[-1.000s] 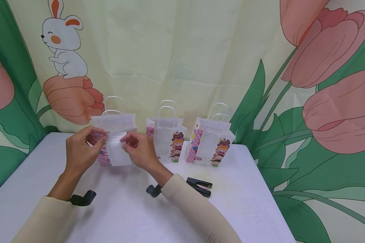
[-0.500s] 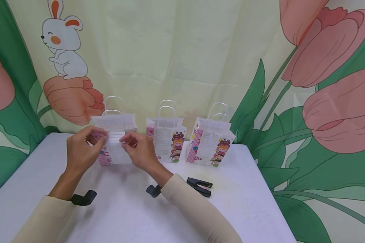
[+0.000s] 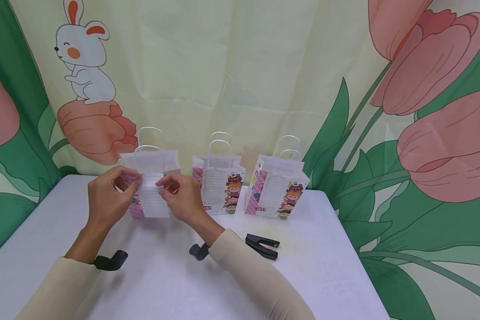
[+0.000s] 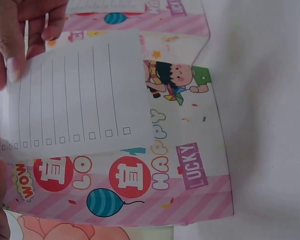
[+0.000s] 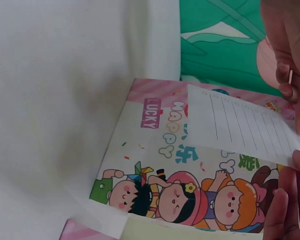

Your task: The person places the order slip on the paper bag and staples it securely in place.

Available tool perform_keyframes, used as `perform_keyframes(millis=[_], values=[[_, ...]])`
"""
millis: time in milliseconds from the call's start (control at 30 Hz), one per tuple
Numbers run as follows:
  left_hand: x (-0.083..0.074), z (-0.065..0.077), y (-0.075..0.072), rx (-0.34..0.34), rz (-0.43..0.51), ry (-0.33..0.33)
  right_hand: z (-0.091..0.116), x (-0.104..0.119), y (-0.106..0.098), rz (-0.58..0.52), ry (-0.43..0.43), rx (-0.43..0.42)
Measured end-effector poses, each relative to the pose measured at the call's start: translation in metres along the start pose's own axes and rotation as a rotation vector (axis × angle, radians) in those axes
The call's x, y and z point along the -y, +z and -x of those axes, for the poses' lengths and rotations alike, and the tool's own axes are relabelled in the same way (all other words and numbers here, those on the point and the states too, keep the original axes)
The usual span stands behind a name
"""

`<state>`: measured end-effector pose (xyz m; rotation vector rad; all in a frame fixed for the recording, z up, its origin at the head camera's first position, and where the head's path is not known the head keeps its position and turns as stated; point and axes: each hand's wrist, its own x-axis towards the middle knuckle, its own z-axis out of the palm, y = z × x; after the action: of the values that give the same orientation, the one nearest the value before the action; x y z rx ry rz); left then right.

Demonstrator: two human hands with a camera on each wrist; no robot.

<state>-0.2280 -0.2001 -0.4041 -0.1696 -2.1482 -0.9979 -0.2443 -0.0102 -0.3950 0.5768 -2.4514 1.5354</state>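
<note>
A white lined checklist sheet [image 3: 153, 200] hangs in front of the left gift bag [image 3: 138, 209], its lower end standing off the printed front. My left hand [image 3: 110, 195] pinches the sheet near its upper left edge. My right hand [image 3: 185, 198] pinches the opposite edge, a little lower. In the left wrist view, tick boxes run along one side of the checklist sheet [image 4: 85, 95], over the bag's "LUCKY" and "HAPPY" print. The right wrist view has the right hand [image 5: 285, 200] at the sheet's upper end, with cartoon children on the gift bag [image 5: 165, 200] below.
Two similar bags stand to the right, a middle bag [image 3: 234, 191] and a right bag [image 3: 292, 200], each with a lined sheet on its front. A black stapler [image 3: 262, 246] lies on the white table [image 3: 324, 275]. A printed curtain [image 3: 264, 58] hangs behind.
The sheet's lower end has swung slightly and shifted a little left. My right hand has edged left with it, while my left hand stays nearly in place.
</note>
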Motion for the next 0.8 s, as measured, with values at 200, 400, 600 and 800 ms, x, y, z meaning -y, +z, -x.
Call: perform_keyframes(millis=[200,400,600,800], values=[[-0.001,0.001,0.001,-0.006,0.000,-0.002,0.001,-0.001,0.001,-0.013,0.022,-0.006],[-0.001,0.001,0.001,-0.009,0.000,-0.007,0.004,-0.004,-0.002,-0.032,0.030,-0.030],[-0.002,0.001,0.000,-0.009,0.013,-0.012,0.008,-0.009,-0.010,-0.025,0.004,-0.038],[-0.002,0.000,0.000,-0.002,0.004,-0.018,0.012,-0.013,-0.020,-0.028,0.002,-0.043]])
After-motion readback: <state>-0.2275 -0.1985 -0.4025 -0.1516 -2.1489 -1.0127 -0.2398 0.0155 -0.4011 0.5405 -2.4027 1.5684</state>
